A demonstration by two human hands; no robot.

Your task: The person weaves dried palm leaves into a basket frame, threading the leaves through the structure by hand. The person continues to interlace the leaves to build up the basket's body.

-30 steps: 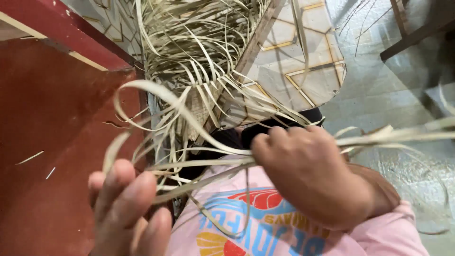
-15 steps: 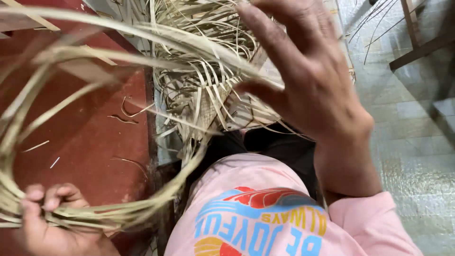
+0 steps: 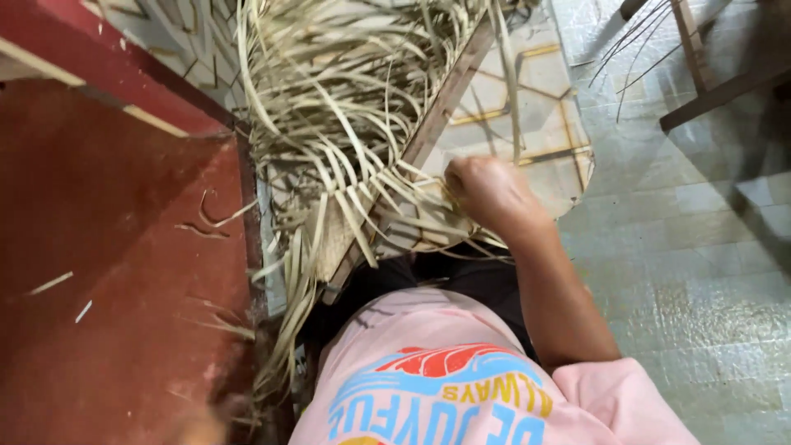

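Fist (image 3: 488,191) seemingly clutching straw strips (image 3: 346,156).

The pale dry palm strips (image 3: 346,124) form a loose, tangled heap, flat and narrow, curling in all directions. They drape over a slanted wooden slat (image 3: 437,124), and several ends trail down beside the slat's lower end, toward the red floor.

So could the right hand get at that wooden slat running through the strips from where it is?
Probably yes. The right hand rests on the pale strips just beside the wooden slat, with only loose strips lying between them.
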